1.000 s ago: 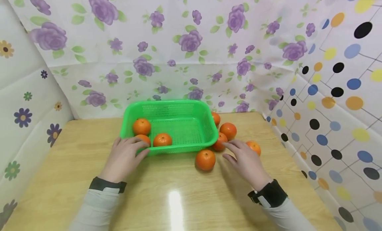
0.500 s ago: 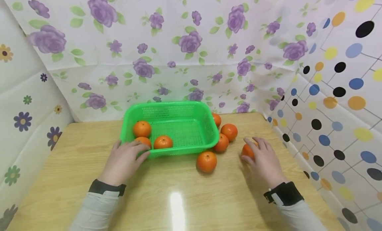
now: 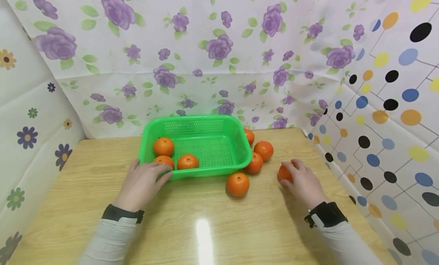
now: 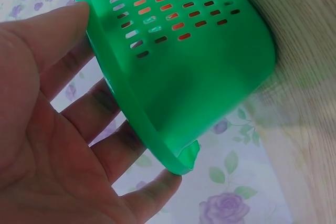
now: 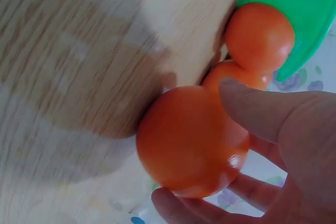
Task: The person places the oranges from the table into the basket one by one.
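A green plastic basket (image 3: 205,171) with perforated walls stands at the middle back, several oranges (image 3: 188,163) lying in its left part. At its front left corner my left hand (image 3: 142,185) holds the rim; in the left wrist view, the thumb and fingers (image 4: 121,145) meet the basket's rim (image 4: 131,114). To the right, my right hand (image 3: 305,183) grips a loose orange (image 3: 284,173), partly hidden in the head view. The right wrist view has the thumb above this orange (image 5: 191,142) and the fingers curled under it, near the tabletop.
Several more oranges (image 3: 263,150) lie beside the basket's right end, some touching it. One orange (image 3: 237,184) sits in front of its right corner. Floral cloth (image 3: 219,67) backs the wooden table (image 3: 171,227), and a dotted cloth (image 3: 387,143) borders the right.
My right hand has moved right, away from the oranges beside the basket, and taken hold of the rightmost orange, which has shifted slightly. The left hand has stayed at the basket's rim.
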Motion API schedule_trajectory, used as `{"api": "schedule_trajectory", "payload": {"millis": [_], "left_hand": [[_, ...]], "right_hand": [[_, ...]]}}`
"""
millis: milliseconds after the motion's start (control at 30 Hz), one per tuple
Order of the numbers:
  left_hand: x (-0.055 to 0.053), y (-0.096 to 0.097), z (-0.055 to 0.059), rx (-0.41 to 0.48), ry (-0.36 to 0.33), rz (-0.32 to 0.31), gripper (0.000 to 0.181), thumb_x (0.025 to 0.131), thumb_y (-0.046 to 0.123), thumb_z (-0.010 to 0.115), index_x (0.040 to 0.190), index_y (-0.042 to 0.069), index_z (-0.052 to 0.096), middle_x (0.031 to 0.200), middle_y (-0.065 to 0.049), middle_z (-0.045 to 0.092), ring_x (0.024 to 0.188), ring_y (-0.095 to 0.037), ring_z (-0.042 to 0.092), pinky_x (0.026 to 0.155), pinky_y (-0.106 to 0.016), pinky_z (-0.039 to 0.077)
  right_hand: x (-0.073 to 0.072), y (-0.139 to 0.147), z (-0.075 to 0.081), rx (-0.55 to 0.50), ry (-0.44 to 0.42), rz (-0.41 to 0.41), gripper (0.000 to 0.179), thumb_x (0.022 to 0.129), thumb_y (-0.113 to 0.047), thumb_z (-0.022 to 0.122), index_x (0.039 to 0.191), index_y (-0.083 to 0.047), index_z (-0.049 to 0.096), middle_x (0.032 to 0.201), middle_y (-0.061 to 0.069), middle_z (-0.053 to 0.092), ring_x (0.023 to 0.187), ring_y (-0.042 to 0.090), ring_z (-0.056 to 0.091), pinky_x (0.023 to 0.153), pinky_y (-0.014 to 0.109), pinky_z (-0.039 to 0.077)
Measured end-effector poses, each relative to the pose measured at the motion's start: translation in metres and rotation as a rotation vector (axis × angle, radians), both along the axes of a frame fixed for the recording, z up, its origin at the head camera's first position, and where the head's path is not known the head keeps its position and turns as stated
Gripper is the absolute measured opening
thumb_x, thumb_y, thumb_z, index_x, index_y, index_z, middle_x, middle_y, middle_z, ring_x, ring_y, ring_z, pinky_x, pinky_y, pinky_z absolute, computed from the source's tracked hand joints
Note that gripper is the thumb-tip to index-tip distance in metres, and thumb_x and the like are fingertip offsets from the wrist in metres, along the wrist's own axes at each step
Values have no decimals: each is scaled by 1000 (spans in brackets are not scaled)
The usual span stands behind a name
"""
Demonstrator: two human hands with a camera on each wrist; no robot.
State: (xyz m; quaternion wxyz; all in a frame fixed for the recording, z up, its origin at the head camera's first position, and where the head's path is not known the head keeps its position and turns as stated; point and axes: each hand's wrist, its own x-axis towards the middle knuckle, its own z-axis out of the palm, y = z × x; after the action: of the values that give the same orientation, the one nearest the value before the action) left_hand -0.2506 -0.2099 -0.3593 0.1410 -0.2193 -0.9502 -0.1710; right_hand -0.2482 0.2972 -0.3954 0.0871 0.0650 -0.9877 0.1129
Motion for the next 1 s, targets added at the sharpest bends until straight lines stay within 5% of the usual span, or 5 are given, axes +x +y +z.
{"api": "schedule_trajectory", "payload": {"millis": [400,1000], "left_hand": [[1,-2,-1,-9,-9,1,20,105,28,79,121,17,82,115,-4,82,113,-38,76,116,-86,28],[0,-1,-2,-14,-1,4,19,105,28,78,121,18,82,115,-4,82,111,-38,76,115,-86,29]], "right_hand": [[-12,8,-3,-35,0,-15,70,95,-23,91,152,3,59,145,33,56,119,58,62,103,73,52],[-11,4,2,-56,4,25,65,93,-23,93,146,2,64,138,33,61,113,54,68,98,70,56]]}}
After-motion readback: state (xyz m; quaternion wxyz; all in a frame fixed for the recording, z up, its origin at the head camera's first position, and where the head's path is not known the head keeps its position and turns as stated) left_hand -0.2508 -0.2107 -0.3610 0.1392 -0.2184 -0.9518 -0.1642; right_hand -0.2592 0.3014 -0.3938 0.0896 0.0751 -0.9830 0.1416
